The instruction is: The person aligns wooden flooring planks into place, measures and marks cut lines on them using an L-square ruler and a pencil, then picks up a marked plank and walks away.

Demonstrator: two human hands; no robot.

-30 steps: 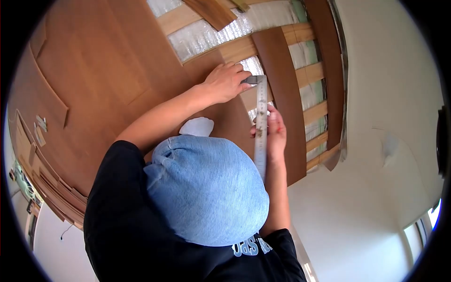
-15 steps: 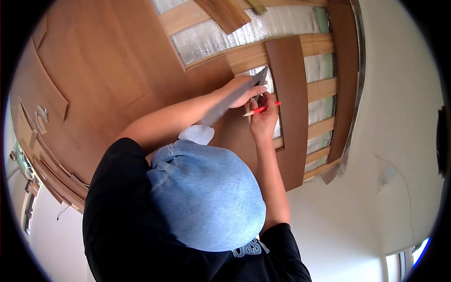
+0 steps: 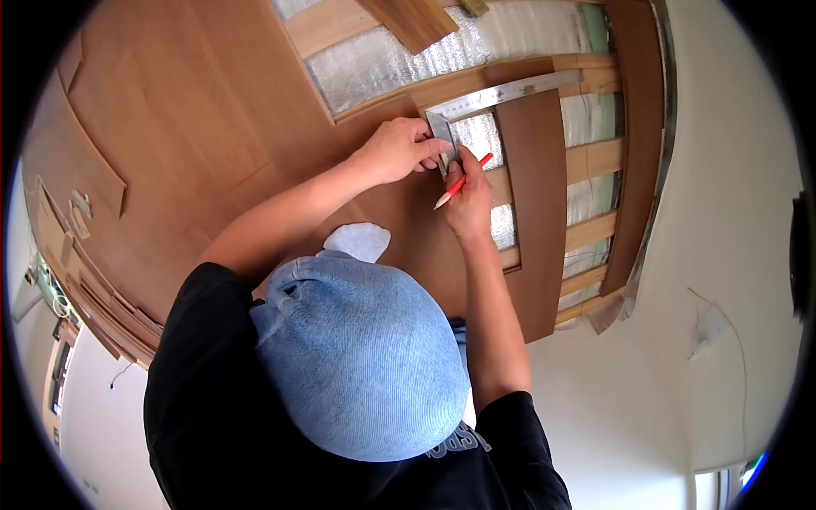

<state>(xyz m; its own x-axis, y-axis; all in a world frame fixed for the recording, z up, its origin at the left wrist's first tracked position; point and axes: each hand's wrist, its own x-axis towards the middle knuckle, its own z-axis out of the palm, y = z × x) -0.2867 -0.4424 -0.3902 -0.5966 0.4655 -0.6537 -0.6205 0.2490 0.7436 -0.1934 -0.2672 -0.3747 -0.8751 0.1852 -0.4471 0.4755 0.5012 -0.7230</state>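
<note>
My left hand [image 3: 398,151] pinches the short stock of a metal square [image 3: 510,93]. The square's long blade reaches right across the upper end of a brown plank [image 3: 531,212]. My right hand [image 3: 470,197] is closed round a red pencil [image 3: 463,180], its tip toward the lower left, with fingertips against the lower end of the stock. Between the laid brown boards [image 3: 246,127] and the plank, silvery sheeting [image 3: 480,140] and pale wooden battens [image 3: 499,185] show.
My denim-covered knee [image 3: 365,357] and a white sock [image 3: 359,241] are below my hands. A loose wood piece [image 3: 412,24] lies at the top. Stacked boards [image 3: 110,310] stand at the left, small pieces [image 3: 80,212] nearby. A pale wall [image 3: 722,170] rises at the right.
The square has swung from pointing toward me to lying across the plank, pointing right. My right hand has moved left to the stock, and its pencil now shows clearly.
</note>
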